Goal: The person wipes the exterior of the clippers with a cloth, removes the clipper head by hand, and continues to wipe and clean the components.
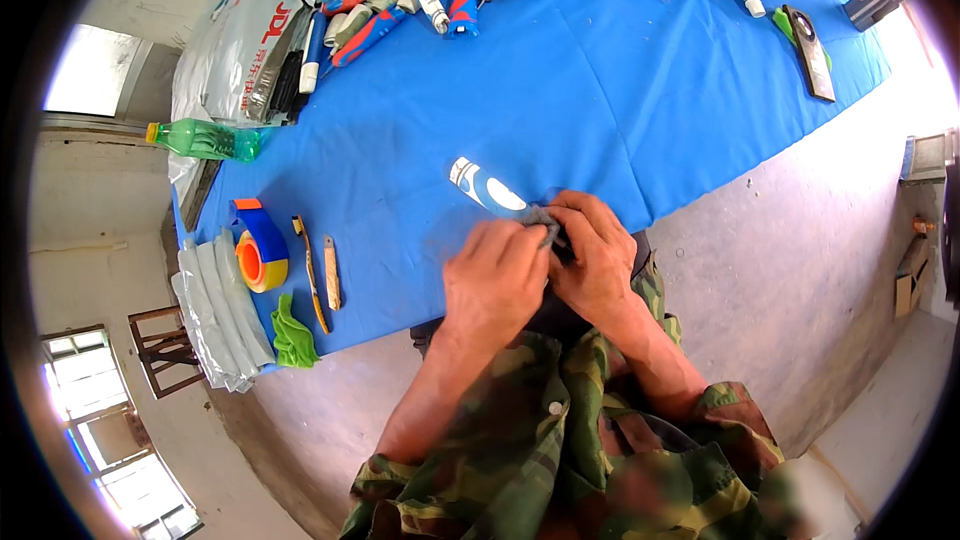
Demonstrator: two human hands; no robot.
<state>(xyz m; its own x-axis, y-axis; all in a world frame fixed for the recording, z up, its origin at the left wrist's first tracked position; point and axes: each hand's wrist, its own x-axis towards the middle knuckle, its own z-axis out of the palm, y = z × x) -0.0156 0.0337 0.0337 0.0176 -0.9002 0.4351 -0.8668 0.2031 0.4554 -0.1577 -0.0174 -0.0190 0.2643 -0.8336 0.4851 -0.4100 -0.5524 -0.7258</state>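
Observation:
A white-and-blue electric toothbrush handle [488, 189] points up and left from between my hands, above the near edge of the blue-covered table. Grey cloth [541, 219] is bunched about its lower end, which my fingers mostly hide. My left hand [497, 278], slightly blurred, is closed with its fingers pressed on the cloth. Beside it my right hand [594, 258] is closed round the covered lower end. A dark patch shows between the two hands, and I cannot make out what it is.
Across the far side of the blue cloth [420, 130] lie several similar handles [425, 0]. On the left are a green bottle [212, 140], tape rolls [262, 260], a toothbrush [311, 275], a narrow blade-like tool [331, 273], a green cloth [293, 333] and grey plastic bags [222, 310].

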